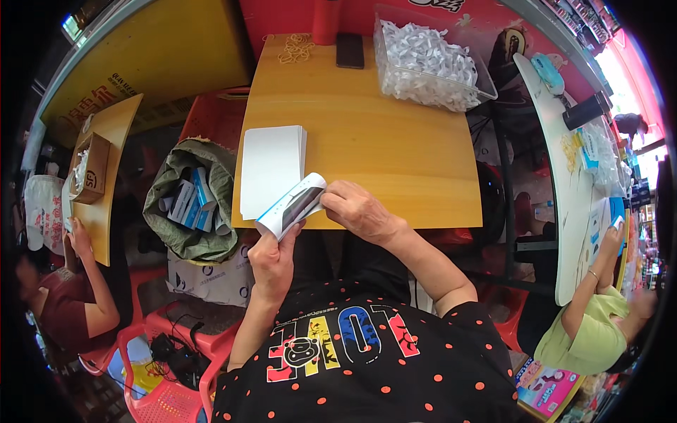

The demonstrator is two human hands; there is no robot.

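Note:
Over the near edge of the wooden table (pixel 395 155), a printed paper sheet (pixel 288 206), white with blue and grey, is curled into a loose roll. My left hand (pixel 271 262) is closed around its lower end, thumb on top. My right hand (pixel 358 210) pinches the sheet's other edge with bent fingers. Just beyond the roll lies a stack of white paper sheets (pixel 273 166), squared up near the table's left side.
A clear plastic bin (pixel 486 84) of white strips stands at the back right, beside a black phone (pixel 350 51), red cylinder (pixel 326 21) and rubber bands (pixel 296 49). Left, a green sack (pixel 159 215) holds rolled papers (pixel 201 189). People work at side tables (pixel 564 233).

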